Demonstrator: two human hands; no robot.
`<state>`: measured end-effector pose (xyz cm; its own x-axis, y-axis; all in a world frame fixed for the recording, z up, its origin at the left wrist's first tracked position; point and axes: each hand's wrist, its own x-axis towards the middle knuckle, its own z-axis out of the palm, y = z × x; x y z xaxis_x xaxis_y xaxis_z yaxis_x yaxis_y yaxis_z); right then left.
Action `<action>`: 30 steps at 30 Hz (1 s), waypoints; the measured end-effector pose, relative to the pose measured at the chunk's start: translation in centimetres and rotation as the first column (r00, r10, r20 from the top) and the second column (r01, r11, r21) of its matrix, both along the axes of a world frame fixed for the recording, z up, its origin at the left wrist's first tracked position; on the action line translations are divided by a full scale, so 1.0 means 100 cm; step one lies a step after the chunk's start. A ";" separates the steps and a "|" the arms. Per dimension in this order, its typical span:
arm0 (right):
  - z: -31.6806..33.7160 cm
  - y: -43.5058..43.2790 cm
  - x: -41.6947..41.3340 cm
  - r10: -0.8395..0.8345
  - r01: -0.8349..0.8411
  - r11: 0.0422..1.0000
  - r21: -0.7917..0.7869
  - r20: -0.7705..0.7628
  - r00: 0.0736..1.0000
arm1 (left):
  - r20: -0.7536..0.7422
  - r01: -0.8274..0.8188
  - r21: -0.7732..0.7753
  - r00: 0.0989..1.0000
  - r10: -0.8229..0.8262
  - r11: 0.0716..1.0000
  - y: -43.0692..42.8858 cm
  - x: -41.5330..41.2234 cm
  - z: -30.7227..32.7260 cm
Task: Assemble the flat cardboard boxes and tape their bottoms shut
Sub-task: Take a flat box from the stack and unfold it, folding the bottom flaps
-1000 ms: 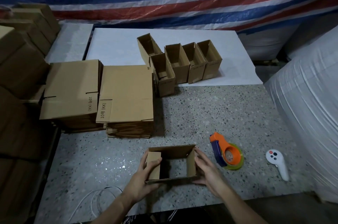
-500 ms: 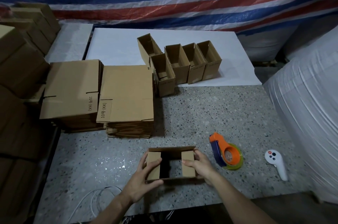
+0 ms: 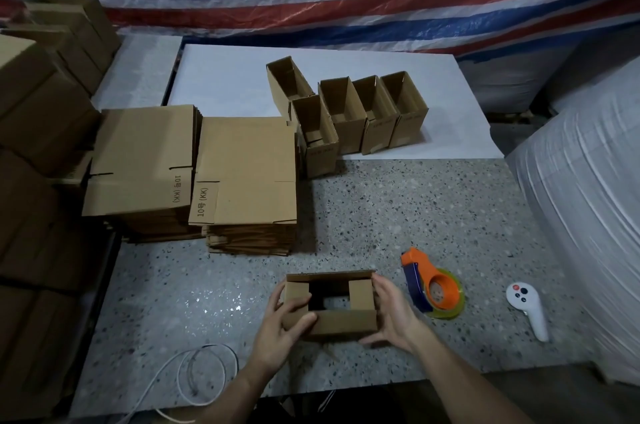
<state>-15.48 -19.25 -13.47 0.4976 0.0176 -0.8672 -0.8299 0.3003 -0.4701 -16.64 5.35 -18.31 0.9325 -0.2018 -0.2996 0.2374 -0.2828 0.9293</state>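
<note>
Speckled table, left hand curled round small box, right hand flat against its side

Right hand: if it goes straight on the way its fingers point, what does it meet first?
The right hand touches the right side of the small box and would slide along it. Beyond is bare table; next probably the nearest finished box, but depth is unclear.

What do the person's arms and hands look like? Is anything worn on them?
Both are bare. The left hand and right hand have no gloves, and no ring, watch or bracelet shows. No sleeve shows either, right up to the picture's lower edge.
</note>
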 end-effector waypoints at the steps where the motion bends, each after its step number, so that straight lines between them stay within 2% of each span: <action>1: -0.001 -0.001 -0.001 -0.015 0.015 1.000 0.015 0.004 1.000 | -0.023 -0.062 -0.010 0.998 0.062 0.998 -0.004 0.001 0.000; 5: -0.002 -0.006 -0.002 -0.064 0.065 0.988 0.141 -0.011 0.998 | -0.059 -0.172 -0.059 0.984 0.169 0.983 -0.014 0.002 -0.001; 8: 0.002 0.000 0.003 0.005 -0.004 0.997 0.072 -0.018 1.000 | -0.157 -0.298 -0.163 0.949 0.274 0.940 -0.018 0.002 0.002; 10: 0.005 0.006 0.005 0.043 -0.042 0.999 0.025 -0.037 0.998 | -0.239 -0.361 -0.158 0.917 0.319 0.919 -0.022 0.001 0.001; 15: 0.005 0.005 0.011 0.058 -0.059 0.998 -0.012 -0.075 0.995 | -0.321 -0.385 -0.154 0.890 0.323 0.910 -0.028 0.000 0.002; 18: 0.003 0.002 0.008 0.072 -0.073 0.997 -0.012 -0.057 0.996 | -0.372 -0.374 -0.207 0.885 0.281 0.904 -0.024 0.001 0.000; 22: 0.003 0.002 0.003 0.050 -0.049 0.996 -0.068 0.008 0.999 | -0.381 -0.346 -0.224 0.891 0.245 0.911 -0.018 -0.004 0.000; 26: -0.007 0.010 -0.012 0.035 -0.005 0.969 -0.246 0.118 0.992 | -0.389 -0.373 -0.243 0.883 0.262 0.895 -0.020 -0.006 -0.001; 30: -0.010 0.012 -0.015 0.066 -0.019 0.964 -0.267 0.167 0.984 | -0.398 -0.381 -0.313 0.884 0.244 0.870 -0.021 -0.005 0.002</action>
